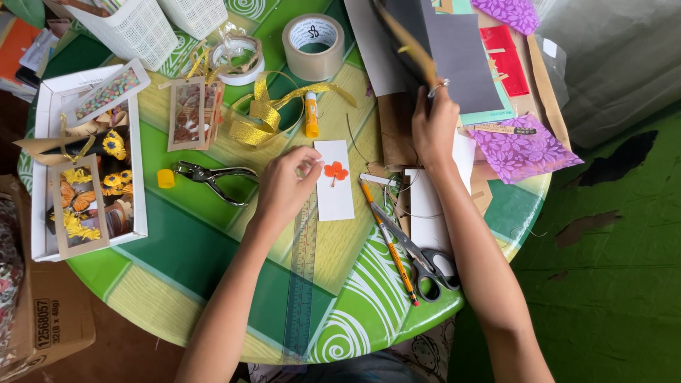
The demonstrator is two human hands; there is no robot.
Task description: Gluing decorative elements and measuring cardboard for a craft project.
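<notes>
- The left hand point(287, 186) rests at the middle of the round green bench point(213, 248), its grip narrow, fingertips pressing the left edge of a white card strip point(334, 195); this looks like a hold to keep the strip from sliding.
- The white card strip lies flat at the bench's centre, long side running from twelve to six o'clock, with a small orange pressed flower point(335, 171) on its upper half, face up so it can be seen and set straight.
- The right hand point(434, 124) reaches toward one o'clock, its grip closed on the lower edge of a stack of grey paper sheets point(454, 57), lifting them; the tilt suggests leafing through the pile.
- A clear ruler point(301, 284) lies just beside the strip on its left, running toward six o'clock, handy for measuring.
- Scissors point(418, 255) and an orange pencil point(389, 245) lie side by side at five o'clock, within the right hand's reach.
- A glue stick point(311, 115), uncapped, lies at twelve o'clock of the strip; its yellow cap point(165, 178) sits well apart at nine o'clock, next to a metal hole punch point(213, 179).
- Gold ribbon point(266, 113) and a roll of brown tape point(313, 47) lie toward eleven and twelve o'clock, away from the working spot.
- A white box point(42, 163) at nine o'clock holds framed bookmarks with yellow flowers and a butterfly, seemingly stored out of the way.
- Purple flower-patterned paper point(525, 149) lies at two o'clock.
</notes>
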